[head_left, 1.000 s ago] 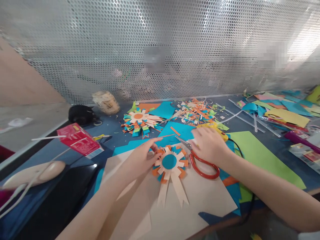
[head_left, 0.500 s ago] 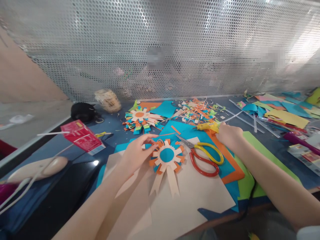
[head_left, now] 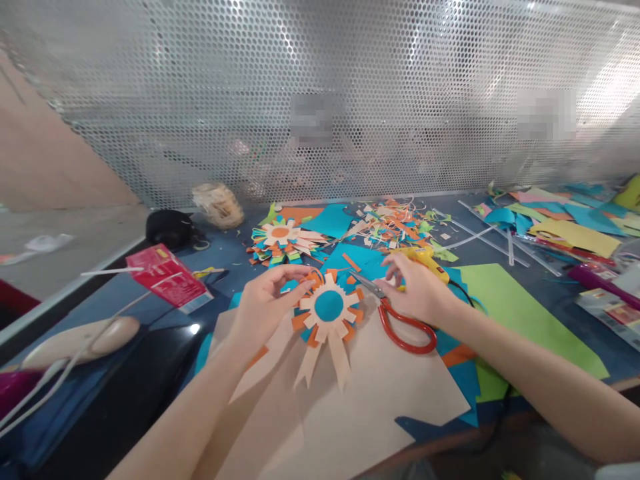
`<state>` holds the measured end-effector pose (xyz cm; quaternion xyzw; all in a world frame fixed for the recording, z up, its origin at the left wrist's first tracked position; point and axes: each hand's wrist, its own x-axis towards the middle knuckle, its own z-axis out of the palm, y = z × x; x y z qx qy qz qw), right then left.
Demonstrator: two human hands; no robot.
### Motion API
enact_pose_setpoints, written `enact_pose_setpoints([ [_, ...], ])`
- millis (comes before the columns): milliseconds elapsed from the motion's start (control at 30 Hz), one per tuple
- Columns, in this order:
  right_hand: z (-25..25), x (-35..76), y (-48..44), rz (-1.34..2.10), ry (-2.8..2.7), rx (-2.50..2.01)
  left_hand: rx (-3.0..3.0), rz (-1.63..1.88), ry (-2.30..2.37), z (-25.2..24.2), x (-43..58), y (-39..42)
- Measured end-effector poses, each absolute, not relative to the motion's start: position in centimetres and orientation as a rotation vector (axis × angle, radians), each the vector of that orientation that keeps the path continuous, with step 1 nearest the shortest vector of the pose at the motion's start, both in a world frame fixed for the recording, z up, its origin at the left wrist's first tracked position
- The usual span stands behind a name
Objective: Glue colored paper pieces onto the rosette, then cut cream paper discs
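Observation:
A paper rosette (head_left: 327, 310) with a blue centre, cream and orange petals and two cream tails lies on a cream sheet (head_left: 400, 393). My left hand (head_left: 263, 303) pinches its left edge between thumb and fingers. My right hand (head_left: 417, 290) rests palm down over the handles of the red and yellow scissors (head_left: 405, 330). Its fingers are loosely apart and reach toward the blades. I cannot see a grip on them. A yellow glue gun (head_left: 425, 257) lies just behind that hand.
A second paper flower (head_left: 281, 240) and a heap of paper scraps (head_left: 393, 223) lie further back. A green sheet (head_left: 515, 307) and coloured papers (head_left: 570, 227) are on the right. On the left are a red carton (head_left: 165, 277) and a black object (head_left: 170, 229). A perforated metal screen (head_left: 320, 100) closes the back.
My right hand went out to the glue gun and has come back over the scissors. My left hand has shifted the rosette slightly up and left.

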<state>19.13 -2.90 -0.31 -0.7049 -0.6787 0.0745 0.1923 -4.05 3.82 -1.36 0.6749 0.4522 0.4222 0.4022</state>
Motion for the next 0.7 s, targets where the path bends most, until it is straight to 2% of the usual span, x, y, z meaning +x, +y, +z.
enact_pose_setpoints([
  [67, -1.4, 18.3, -3.4, 0.543, -1.833, -1.671, 1.565, 1.114, 1.097, -1.7, -4.0, 3.8],
  [167, -2.4, 17.5, -3.8, 0.799, -1.734, -1.527, 1.352, 1.17, 0.979, -2.2, -4.0, 3.9],
  [333, -2.6, 17.4, -3.6, 0.764, -1.676, -1.51, 1.173, 1.137, 0.825, -2.1, -3.5, 3.6],
  [700, -2.4, 17.9, -3.0, 0.732, -1.574, -1.387, 1.214, 0.879, 0.907, -1.6, -2.7, 3.2],
])
